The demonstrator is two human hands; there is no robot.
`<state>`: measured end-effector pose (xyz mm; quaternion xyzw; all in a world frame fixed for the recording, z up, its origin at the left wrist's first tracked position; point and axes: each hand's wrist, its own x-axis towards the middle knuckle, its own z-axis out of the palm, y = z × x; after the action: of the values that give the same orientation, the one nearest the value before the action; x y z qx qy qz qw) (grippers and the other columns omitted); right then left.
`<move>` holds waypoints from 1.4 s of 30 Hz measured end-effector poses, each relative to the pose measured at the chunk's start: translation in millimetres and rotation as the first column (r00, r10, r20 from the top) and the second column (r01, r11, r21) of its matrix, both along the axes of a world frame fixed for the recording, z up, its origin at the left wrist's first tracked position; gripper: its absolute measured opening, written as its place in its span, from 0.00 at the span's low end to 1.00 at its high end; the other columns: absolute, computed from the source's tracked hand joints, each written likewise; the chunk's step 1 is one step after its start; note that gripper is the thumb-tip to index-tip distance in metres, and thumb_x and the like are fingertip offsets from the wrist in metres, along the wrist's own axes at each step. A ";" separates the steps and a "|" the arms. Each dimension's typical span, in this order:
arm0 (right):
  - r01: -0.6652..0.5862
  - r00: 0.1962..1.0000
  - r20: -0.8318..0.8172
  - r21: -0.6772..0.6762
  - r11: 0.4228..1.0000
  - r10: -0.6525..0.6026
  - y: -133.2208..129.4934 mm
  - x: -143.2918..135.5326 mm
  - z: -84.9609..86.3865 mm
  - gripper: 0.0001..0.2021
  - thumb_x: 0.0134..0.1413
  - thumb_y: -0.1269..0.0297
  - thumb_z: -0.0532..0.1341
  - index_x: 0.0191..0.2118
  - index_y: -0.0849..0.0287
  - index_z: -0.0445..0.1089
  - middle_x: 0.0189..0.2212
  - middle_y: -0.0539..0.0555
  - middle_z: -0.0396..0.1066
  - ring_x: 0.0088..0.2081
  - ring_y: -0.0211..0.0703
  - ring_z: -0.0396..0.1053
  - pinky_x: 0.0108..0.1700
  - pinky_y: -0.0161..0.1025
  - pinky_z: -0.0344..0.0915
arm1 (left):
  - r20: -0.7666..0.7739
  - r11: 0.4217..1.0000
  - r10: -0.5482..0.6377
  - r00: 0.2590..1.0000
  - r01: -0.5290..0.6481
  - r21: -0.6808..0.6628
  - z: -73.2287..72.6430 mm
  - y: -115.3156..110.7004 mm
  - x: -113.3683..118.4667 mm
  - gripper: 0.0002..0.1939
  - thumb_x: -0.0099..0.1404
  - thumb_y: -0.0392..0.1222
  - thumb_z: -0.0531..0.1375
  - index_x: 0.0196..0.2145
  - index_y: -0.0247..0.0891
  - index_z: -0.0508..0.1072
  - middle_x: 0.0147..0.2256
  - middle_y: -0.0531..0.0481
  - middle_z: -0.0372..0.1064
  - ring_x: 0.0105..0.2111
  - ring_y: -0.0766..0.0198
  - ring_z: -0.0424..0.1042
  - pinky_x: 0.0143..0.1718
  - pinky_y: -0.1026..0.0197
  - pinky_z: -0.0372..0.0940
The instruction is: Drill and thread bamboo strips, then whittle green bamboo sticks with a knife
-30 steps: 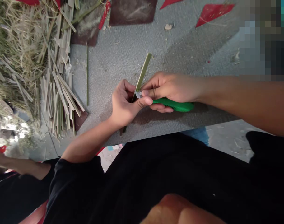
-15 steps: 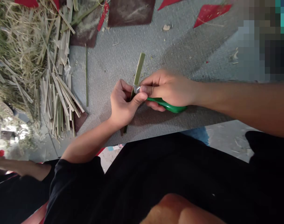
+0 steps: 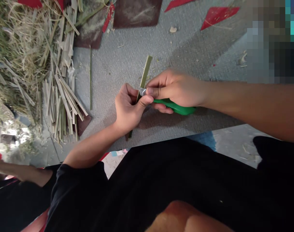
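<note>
My left hand (image 3: 128,108) is closed around a thin flat green strip (image 3: 146,71), which slants upward from between the fingers; its lower end shows below the hand. A green-handled tool (image 3: 179,107) lies in my right hand (image 3: 175,90), whose fingers are wrapped round it. The tool's metal end (image 3: 142,91) touches the strip beside my left thumb. My two hands nearly meet there, over the grey textured table (image 3: 108,64).
At the left lie a pile of cut strips (image 3: 62,109) and a heap of shavings (image 3: 21,54). Dark brown squares (image 3: 137,13) and red pieces (image 3: 218,16) lie along the far side. Another person's arm (image 3: 26,172) shows at the lower left.
The strip, the tool and both hands appear very slightly farther right in the picture, as the whole view has shifted a little. Both grips look the same.
</note>
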<state>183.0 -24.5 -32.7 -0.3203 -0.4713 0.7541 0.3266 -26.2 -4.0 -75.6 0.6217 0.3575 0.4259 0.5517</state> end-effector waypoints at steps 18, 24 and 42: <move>0.556 0.821 0.025 0.192 0.809 -0.571 -0.6 3.3 25.5 0.21 0.66 0.58 0.82 0.36 0.53 0.68 0.22 0.44 0.67 0.19 0.34 0.65 0.23 0.41 0.55 | 0.166 0.836 -0.448 0.879 0.477 -0.272 12.0 11.2 -3.2 0.38 0.60 0.65 0.83 0.44 0.47 0.61 0.24 0.66 0.67 0.15 0.74 0.62 0.17 0.67 0.54; 0.658 0.731 -0.004 0.270 0.703 -0.682 0.5 -2.6 17.9 0.25 0.65 0.46 0.82 0.34 0.52 0.69 0.22 0.45 0.68 0.18 0.38 0.63 0.21 0.42 0.54 | 0.145 0.888 -0.384 0.912 0.407 -0.212 11.6 7.7 0.3 0.36 0.65 0.62 0.81 0.42 0.46 0.58 0.24 0.67 0.65 0.15 0.76 0.58 0.19 0.66 0.55; -0.170 0.984 -0.061 -0.044 0.984 0.168 5.2 10.0 -10.3 0.23 0.79 0.52 0.67 0.31 0.60 0.71 0.21 0.50 0.68 0.18 0.37 0.67 0.19 0.33 0.63 | 0.118 0.942 -0.334 0.935 0.336 0.002 -12.4 3.8 1.0 0.42 0.61 0.71 0.79 0.46 0.48 0.55 0.26 0.66 0.63 0.21 0.72 0.67 0.22 0.64 0.58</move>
<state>193.0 -19.2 -43.0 -0.2652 -0.4687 0.7992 0.2669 -25.1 -0.2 -88.0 0.6427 0.2173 0.3579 0.6416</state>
